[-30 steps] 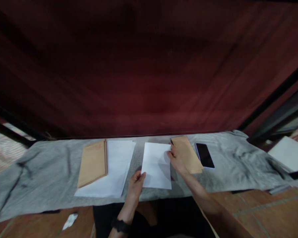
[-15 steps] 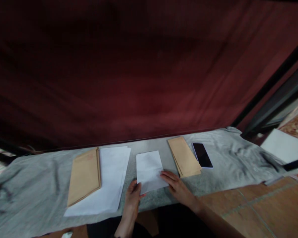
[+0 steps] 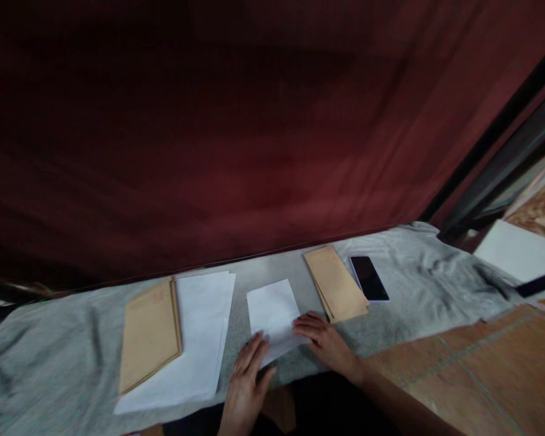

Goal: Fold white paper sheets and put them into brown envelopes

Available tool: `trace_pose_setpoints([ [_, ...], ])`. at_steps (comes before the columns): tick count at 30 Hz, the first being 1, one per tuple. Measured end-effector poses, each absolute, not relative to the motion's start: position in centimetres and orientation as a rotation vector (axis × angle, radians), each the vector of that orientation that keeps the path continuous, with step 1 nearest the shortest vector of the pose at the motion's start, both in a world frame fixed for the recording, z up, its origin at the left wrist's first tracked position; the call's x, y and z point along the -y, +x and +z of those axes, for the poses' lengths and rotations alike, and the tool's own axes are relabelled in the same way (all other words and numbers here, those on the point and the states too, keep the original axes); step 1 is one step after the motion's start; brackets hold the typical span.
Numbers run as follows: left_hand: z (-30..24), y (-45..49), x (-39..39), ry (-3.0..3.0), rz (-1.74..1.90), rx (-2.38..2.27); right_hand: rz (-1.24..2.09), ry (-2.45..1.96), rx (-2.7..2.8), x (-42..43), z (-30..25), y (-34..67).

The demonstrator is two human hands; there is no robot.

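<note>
A folded white sheet of paper (image 3: 272, 312) lies on the grey cloth (image 3: 72, 339) in front of me. My left hand (image 3: 247, 381) rests flat with spread fingers on the sheet's near left corner. My right hand (image 3: 322, 339) presses flat on its near right edge. Neither hand grips anything. A stack of brown envelopes (image 3: 336, 283) lies just right of the sheet, close to my right hand. To the left sit a pile of white paper (image 3: 195, 339) and more brown envelopes (image 3: 149, 333) partly on top of it.
A black phone (image 3: 369, 277) lies screen up beside the right envelope stack. A dark red curtain (image 3: 254, 133) hangs behind the cloth. A white board (image 3: 518, 251) sits at the far right over brown tiled floor (image 3: 481, 375).
The sheet went from full length to folded in half. My right hand came from its far edge down to the near edge, and my left hand flattened on it. The view tilted.
</note>
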State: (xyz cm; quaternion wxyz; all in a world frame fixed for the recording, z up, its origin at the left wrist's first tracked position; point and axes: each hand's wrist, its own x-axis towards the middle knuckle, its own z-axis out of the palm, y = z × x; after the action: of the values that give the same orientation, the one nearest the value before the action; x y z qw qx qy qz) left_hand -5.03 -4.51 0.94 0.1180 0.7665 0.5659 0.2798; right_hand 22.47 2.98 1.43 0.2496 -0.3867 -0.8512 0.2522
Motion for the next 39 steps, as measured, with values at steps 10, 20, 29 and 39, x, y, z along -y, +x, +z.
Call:
trace_pose_setpoints([
  [10,1.7,-6.3,2.1,2.461,0.394,-1.645,0.616,-1.112,2.402,-3.1,1.2,22.2],
  [20,2.6,-7.1,0.9,2.373,0.366,-1.568,0.627,-1.097,2.352,-3.6,1.1,22.6],
  [29,3.4,-5.2,-0.6,1.792,0.944,-1.801,0.57,-1.428,2.134,-5.8,1.8,20.6],
  [39,4.6,-3.2,-2.5,1.466,0.971,-2.026,0.621,-1.711,1.948,-7.5,2.0,18.3],
])
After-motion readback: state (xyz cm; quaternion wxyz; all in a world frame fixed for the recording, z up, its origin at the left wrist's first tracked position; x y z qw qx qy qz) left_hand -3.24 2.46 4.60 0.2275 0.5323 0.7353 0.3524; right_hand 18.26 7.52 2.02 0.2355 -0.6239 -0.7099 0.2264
